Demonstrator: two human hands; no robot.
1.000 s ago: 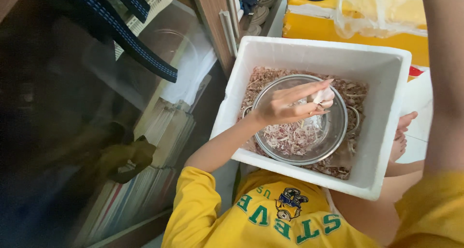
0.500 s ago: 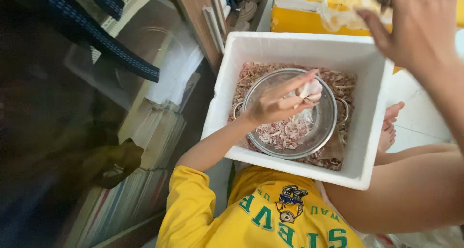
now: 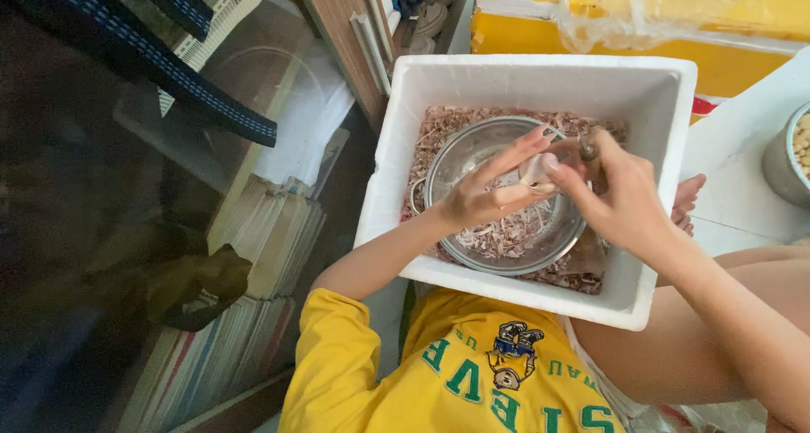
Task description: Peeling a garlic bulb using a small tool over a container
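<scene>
The right hand (image 3: 629, 201), which half a second ago hung raised at the upper right of the frame, has come down to meet the left hand (image 3: 489, 192) over the metal bowl (image 3: 472, 159). Both sets of fingers now pinch a pale garlic clove (image 3: 537, 170) at centre, peeling likely resuming. Papery skins (image 3: 506, 235) fill the white foam box (image 3: 641, 87).

A white box (image 3: 658, 87) holds pinkish-brown peelings (image 3: 456, 121) and a shiny silver bowl (image 3: 472, 159). At lower centre, a yellow shirt (image 3: 371, 374) has green lettering (plus a small cartoon print). Upper left: a navy strap (image 3: 143, 62) with pale stitching.
</scene>
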